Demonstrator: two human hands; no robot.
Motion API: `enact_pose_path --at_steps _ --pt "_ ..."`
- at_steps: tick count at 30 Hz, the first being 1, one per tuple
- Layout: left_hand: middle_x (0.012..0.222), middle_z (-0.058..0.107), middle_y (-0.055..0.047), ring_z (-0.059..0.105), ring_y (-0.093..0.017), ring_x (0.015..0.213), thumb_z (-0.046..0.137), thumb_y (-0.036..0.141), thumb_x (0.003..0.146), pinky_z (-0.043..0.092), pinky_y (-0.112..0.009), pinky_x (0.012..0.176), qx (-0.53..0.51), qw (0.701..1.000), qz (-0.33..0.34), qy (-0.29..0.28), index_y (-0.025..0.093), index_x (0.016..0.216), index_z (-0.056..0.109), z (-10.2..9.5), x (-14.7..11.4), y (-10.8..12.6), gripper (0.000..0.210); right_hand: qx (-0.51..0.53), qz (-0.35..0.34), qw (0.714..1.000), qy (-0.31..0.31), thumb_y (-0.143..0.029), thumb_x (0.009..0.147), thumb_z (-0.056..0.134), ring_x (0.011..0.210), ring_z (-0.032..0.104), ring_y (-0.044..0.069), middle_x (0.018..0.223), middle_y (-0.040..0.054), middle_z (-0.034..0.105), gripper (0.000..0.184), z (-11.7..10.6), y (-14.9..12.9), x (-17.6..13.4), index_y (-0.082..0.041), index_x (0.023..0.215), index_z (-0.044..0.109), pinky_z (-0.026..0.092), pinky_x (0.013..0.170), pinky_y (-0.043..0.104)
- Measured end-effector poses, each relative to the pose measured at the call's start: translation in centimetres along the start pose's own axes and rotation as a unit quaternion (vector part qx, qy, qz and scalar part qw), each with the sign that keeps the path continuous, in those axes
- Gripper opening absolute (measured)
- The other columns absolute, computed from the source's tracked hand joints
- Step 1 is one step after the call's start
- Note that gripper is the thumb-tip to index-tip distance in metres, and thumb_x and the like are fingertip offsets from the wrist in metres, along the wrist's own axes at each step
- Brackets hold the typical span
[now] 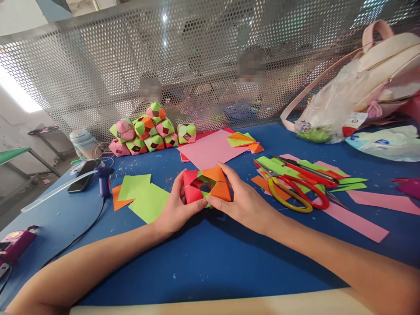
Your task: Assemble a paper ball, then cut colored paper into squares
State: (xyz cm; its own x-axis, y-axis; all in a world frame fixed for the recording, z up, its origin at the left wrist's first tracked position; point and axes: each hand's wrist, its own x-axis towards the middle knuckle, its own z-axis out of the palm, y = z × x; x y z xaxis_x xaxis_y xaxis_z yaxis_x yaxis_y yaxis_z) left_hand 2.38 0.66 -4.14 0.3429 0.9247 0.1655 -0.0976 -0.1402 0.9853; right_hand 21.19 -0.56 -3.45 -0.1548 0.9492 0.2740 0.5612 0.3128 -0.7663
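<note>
Between my two hands is a folded paper ball (221, 189) with red, orange and green faces and an opening in its front. My left hand (177, 203) grips its red side, thumb along the lower edge. On the orange side, my right hand (241, 197) has its fingers behind and its thumb in front, the thumb tips nearly meeting. Left of the ball lie green paper squares (152, 203) with an orange sheet (120, 200) partly under them. Scissors with one yellow and one red handle loop (306, 205) rest on paper strips to the right.
Similar paper balls (144, 135) are stacked at the back, beside pink sheets (213, 149). A glue gun (104, 183) with a cord, a phone (82, 177) and a cup (83, 142) stand left. A bag (393, 65) sits back right, before a perforated metal screen (210, 48).
</note>
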Motion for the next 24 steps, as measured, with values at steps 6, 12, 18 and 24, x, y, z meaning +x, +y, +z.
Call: enact_pose_path --at_steps 6,12,18,24 --pt "0.138 0.052 -0.013 0.048 -0.030 0.131 0.080 0.029 0.073 0.047 -0.040 0.103 -0.029 0.999 -0.016 -0.026 0.020 0.146 0.022 0.01 0.04 0.07 0.093 -0.004 0.004 1.000 0.010 -0.054 0.082 0.055 0.123 0.056 0.031 0.141 0.0153 0.052 0.087 -0.04 0.18 -0.15 -0.015 0.151 0.019 0.046 0.100 0.047" --pt "0.143 0.047 -0.012 0.044 -0.030 0.133 0.079 0.030 0.073 0.046 -0.039 0.104 -0.031 0.998 -0.031 -0.037 0.021 0.150 0.015 -0.13 0.01 0.14 0.100 -0.006 -0.003 1.000 0.014 -0.051 0.083 0.052 0.123 0.055 0.031 0.140 0.0160 0.052 0.084 -0.07 0.13 0.05 -0.014 0.151 0.020 0.046 0.101 0.047" --pt "0.147 0.044 -0.011 0.041 -0.031 0.136 0.078 0.030 0.074 0.043 -0.041 0.107 -0.030 0.998 -0.045 -0.044 0.023 0.153 0.010 -0.12 -0.04 0.33 0.104 0.001 -0.005 1.000 0.011 -0.049 0.084 0.052 0.122 0.056 0.029 0.140 0.0153 0.053 0.082 -0.16 0.22 0.02 -0.015 0.151 0.019 0.045 0.101 0.047" --pt "0.147 0.043 -0.013 0.041 -0.030 0.135 0.076 0.030 0.076 0.041 -0.041 0.109 -0.016 0.998 -0.045 -0.051 0.022 0.154 0.004 -0.12 -0.10 0.22 0.106 -0.014 -0.012 1.000 0.010 -0.052 0.084 0.054 0.126 0.053 0.031 0.143 0.0164 0.050 0.084 0.03 0.25 -0.14 -0.014 0.151 0.020 0.045 0.102 0.048"
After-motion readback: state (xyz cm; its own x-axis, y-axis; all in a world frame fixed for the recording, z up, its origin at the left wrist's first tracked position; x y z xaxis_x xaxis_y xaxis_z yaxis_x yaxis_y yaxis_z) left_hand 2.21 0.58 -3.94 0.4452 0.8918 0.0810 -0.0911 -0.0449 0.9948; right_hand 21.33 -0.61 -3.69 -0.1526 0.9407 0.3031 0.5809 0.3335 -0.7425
